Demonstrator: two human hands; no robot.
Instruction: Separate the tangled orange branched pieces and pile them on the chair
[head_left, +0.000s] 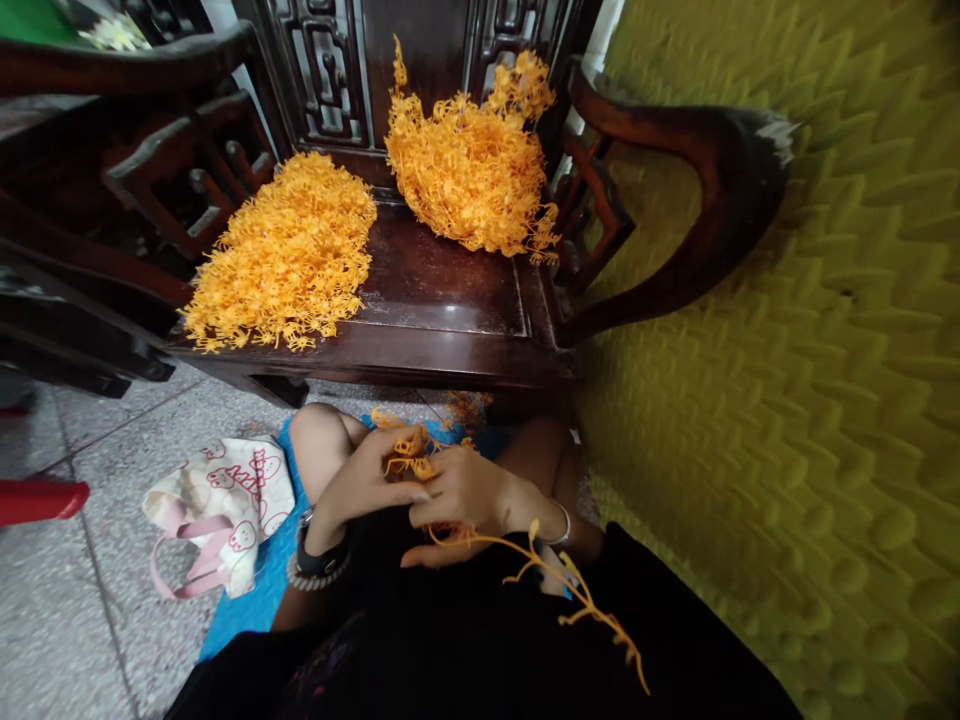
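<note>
As you sit by the chair [450,345], your head view shows your left hand [367,480] curled on an orange clump [411,462] over your lap. Your right hand [469,490] grips a long orange stem [587,602], slanting toward your right side, tip down. One orange pile [289,255] and one orange heap [472,175] fill much of the seat. You can't see inside the white bag [259,490].

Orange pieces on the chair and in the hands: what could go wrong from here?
The heap at the picture's left reaches the seat's front edge, so some of it might spill onto the floor. The long orange strand extending from the right hand passes close to the wrist's bracelet and could snag there.
</note>
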